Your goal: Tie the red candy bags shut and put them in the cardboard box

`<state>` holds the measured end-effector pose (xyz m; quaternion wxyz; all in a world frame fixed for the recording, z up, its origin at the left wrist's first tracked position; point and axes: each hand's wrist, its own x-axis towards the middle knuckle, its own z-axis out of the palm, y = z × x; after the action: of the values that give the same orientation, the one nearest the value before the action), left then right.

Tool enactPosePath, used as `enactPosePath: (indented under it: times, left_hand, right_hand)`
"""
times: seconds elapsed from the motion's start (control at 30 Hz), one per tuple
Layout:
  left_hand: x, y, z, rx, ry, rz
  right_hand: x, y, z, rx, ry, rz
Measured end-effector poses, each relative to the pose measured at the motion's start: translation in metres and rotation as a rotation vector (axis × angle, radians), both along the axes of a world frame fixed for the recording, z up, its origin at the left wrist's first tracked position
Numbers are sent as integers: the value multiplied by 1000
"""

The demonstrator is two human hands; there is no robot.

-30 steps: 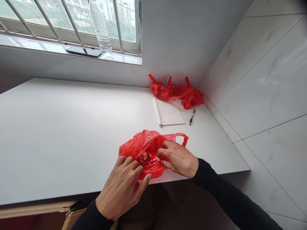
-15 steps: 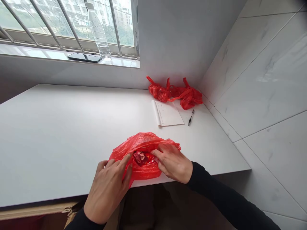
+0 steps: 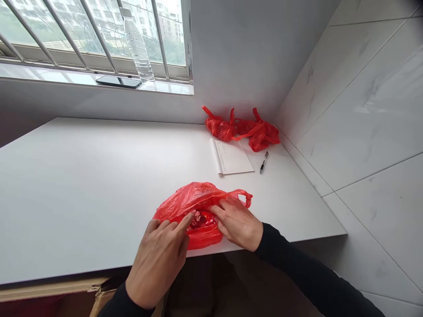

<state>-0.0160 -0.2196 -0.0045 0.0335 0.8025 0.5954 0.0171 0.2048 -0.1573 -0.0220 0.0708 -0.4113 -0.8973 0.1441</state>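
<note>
A red plastic bag (image 3: 194, 198) lies at the table's front edge with its mouth spread toward me. Inside it show shiny red packets with gold and white print (image 3: 199, 219). My left hand (image 3: 161, 253) rests over the bag's left side, its index finger stretched out to the packets and the other fingers loosely bent; the thumb is partly hidden. My right hand (image 3: 236, 223) is closed at the right of the mouth, gripping the bag's rim. Its fingertips reach inside, partly out of sight. A loop handle of the bag sticks out beyond the right knuckles.
Crumpled red bags (image 3: 243, 128) sit at the back by the wall. In front of them lie an open notebook (image 3: 234, 157) and a pen (image 3: 264, 162). The windowsill bears a water bottle (image 3: 139, 50) and a phone (image 3: 119, 82). A cardboard box (image 3: 56, 288) stands below the table.
My left hand has shifted right and slightly down, its index finger now further over the packets. The bag's loop handle shows more at the right. My right hand has barely moved.
</note>
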Motion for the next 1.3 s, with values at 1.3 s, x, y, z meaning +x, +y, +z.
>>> enactPosePath:
  times: [1.3]
  left_hand:
    - [-38,-21,18,381,-288,322]
  right_hand:
    - [51,27,44,116,510,-468]
